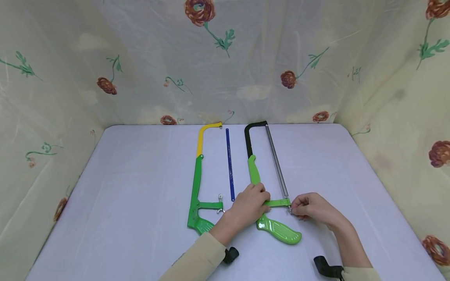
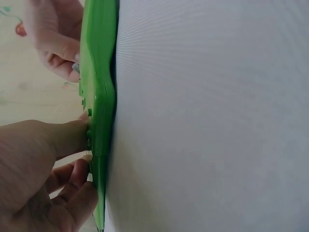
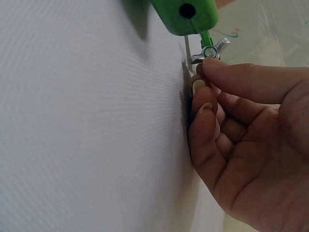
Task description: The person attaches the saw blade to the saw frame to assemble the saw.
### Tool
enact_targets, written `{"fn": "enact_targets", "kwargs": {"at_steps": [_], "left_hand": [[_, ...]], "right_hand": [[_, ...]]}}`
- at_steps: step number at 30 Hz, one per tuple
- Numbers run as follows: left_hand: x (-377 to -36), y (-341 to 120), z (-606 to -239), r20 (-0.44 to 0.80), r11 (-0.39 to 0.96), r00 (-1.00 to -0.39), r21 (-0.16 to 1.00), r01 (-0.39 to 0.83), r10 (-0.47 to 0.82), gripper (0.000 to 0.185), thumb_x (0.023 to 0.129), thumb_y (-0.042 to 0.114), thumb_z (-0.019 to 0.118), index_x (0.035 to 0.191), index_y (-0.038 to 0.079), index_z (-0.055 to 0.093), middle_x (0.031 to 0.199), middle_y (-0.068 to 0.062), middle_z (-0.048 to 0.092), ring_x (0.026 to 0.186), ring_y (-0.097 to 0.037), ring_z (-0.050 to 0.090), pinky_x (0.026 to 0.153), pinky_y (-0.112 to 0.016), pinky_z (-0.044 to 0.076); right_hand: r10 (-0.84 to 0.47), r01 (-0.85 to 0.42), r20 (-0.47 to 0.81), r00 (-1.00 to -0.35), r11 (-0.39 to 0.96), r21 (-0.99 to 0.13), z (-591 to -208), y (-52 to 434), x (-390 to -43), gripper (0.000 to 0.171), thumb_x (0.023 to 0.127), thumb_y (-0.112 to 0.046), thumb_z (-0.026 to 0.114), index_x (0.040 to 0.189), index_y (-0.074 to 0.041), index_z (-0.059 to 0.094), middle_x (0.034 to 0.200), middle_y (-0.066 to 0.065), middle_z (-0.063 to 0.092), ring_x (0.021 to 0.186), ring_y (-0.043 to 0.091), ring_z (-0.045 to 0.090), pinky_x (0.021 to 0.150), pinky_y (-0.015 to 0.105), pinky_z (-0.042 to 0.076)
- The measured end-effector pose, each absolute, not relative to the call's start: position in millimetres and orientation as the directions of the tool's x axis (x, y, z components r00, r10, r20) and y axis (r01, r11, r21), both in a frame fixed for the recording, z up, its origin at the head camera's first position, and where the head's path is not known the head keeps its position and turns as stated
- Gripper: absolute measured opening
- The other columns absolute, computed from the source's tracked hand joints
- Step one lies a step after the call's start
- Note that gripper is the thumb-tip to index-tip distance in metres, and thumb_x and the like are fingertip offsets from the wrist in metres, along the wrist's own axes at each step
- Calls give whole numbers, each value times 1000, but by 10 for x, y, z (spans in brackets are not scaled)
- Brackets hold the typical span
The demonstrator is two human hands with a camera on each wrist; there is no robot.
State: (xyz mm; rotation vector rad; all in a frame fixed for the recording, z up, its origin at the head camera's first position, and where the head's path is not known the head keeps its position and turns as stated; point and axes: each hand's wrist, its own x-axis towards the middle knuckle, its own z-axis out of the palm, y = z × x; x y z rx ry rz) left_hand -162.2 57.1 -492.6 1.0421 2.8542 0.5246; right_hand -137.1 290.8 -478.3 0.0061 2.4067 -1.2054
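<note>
Right of centre on the tabletop (image 1: 140, 164), seen from the head, lay a black-and-green hacksaw (image 1: 254, 169), the left grip (image 1: 249, 203) grasping it, the right grip (image 1: 316, 210) pinching its near-end wing nut (image 3: 213, 51). From the left wrist, fingers (image 2: 79, 205) touched its green frame (image 2: 102, 92); from the right wrist, the thumb (image 3: 251, 81) met the wing nut.

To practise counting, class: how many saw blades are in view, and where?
2. The blue blade lies on the table between the yellow-topped frame and the black-topped frame; the grey blade spans the latter's open side. No others show.
</note>
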Motion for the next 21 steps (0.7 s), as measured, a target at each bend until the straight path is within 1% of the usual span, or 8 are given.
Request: {"fn": "enact_targets", "kwargs": {"at_steps": [6,10,16,21], "left_hand": [[-1617,569,-4925,66,711,-769,337,616,635,25,94,35,67,114,21,71,114,4,59,98,-11,50,64,-15,41],[-1616,563,-4930,74,706,-768,347,618,636,25,94,35,68,114,20,71,114,4,59,97,-10,50,64,-15,40],[-1626,565,-4936,76,707,-769,344,618,635,25,94,36,67,114,21,71,114,4,59,98,-10,50,64,-15,41],[-1629,569,-4942,67,711,-772,344,613,633,26,94,37,67,115,22,70,115,5,59,98,-10,50,64,-15,41]], "right_hand": [[-197,187,-389,-900,630,-754,-4777,2909,-1359,13,86,-5,64,93,4,70,78,5,66,71,16,59,63,28,53],[-214,178,-392,-895,634,-753,-4760,2907,-1363,13,85,-5,66,94,5,70,80,5,67,73,15,59,64,26,53],[-255,141,-401,-880,666,-732,-4719,2912,-1354,18,83,-12,72,96,1,71,91,7,72,83,16,58,72,26,48],[-285,135,-410,-867,657,-741,-4696,2915,-1345,23,83,-17,74,97,1,69,94,7,73,84,15,59,73,24,47]]}}
